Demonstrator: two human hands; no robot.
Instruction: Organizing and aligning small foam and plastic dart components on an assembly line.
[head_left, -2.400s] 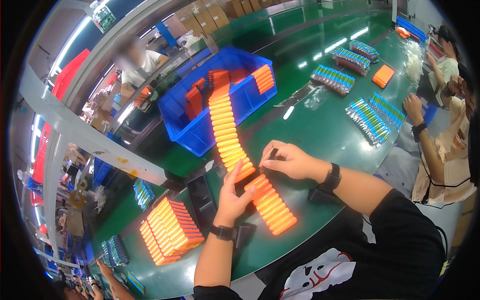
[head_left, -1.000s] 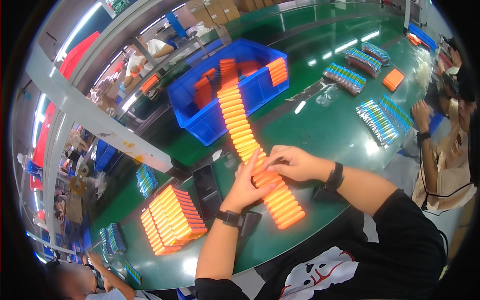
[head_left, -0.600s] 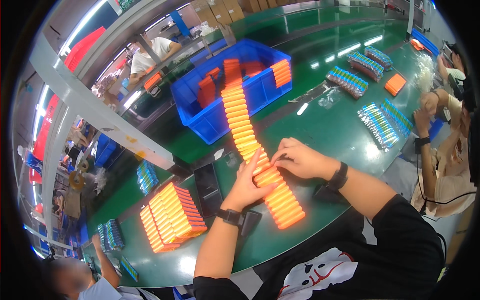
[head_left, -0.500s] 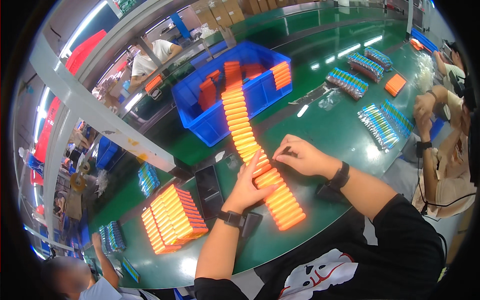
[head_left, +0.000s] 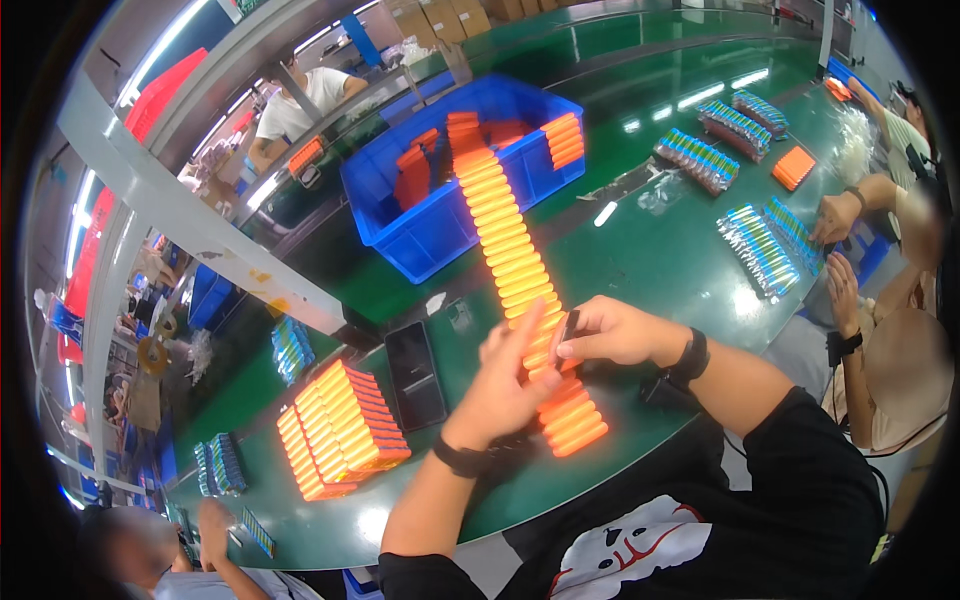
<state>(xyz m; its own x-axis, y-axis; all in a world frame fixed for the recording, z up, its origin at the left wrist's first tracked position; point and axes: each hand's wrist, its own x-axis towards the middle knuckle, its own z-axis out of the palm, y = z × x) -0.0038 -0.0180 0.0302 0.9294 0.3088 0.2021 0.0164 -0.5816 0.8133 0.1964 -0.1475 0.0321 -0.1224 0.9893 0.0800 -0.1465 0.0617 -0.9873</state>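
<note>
- Two hands work the near edge of the green worktop (head_left: 660,250), and I take the scene from its left end.
- Toward the near-left corner lies a block of orange bars (head_left: 340,430), packed side by side, with a flat black slab (head_left: 415,372) just beside it.
- My left hand (head_left: 505,385) stands over the long orange row (head_left: 515,265), fingers spread wide and straight, the palm against the row's left flank; it grips nothing that I can see.
- That row runs from the near edge up into the blue bin (head_left: 440,225) toward the far side.
- My right hand (head_left: 610,335) rests on the row's other flank, fingers narrowed onto a small dark piece (head_left: 568,328).
- I judge the row fragile: an uneven squeeze from either side could buckle it and scatter bars over the near edge.
- At the right end, another person's hands (head_left: 835,215) tend blue packs (head_left: 765,245), well apart.
</note>
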